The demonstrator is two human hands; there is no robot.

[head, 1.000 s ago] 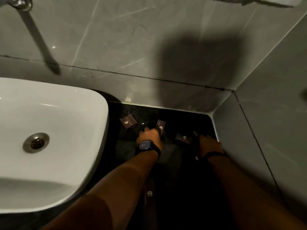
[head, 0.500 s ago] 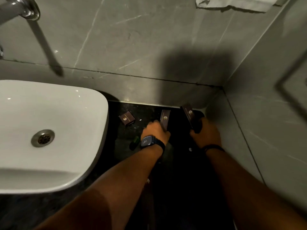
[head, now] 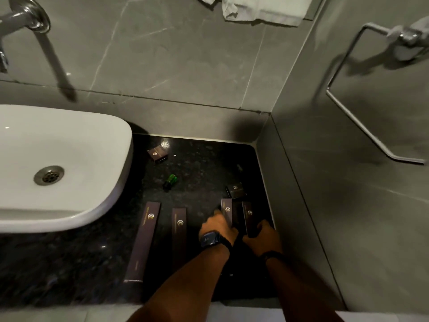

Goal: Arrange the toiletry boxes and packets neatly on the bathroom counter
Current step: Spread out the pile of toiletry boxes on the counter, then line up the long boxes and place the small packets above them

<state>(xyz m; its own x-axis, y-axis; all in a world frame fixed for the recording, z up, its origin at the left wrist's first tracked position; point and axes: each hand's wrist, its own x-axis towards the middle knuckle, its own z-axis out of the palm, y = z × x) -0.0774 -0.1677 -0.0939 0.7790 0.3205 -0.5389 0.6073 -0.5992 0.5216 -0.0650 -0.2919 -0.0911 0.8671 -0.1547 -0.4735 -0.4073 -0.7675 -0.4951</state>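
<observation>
On the black counter [head: 204, 173], two long brown boxes lie side by side: one [head: 144, 242] nearer the sink, another [head: 179, 235] to its right. My left hand [head: 218, 227], with a watch on the wrist, grips a narrow brown box [head: 227, 211]. My right hand [head: 263, 238] grips a second narrow brown box [head: 248, 216] right beside it. A small dark box [head: 236, 190] sits just behind these two. Another small brown box [head: 157, 154] lies near the back wall. A little green bottle [head: 170, 180] lies on its side mid-counter.
A white basin [head: 58, 163] fills the left, with a chrome spout [head: 27, 19] on the wall above. Grey tiled walls close the back and right. A metal towel ring [head: 362, 94] hangs on the right wall, and a white towel [head: 257, 8] at the top.
Both hands pulled back from the far corner toward the counter's front, each carrying a narrow box. The view tilted, so the two long boxes and the green bottle now show.
</observation>
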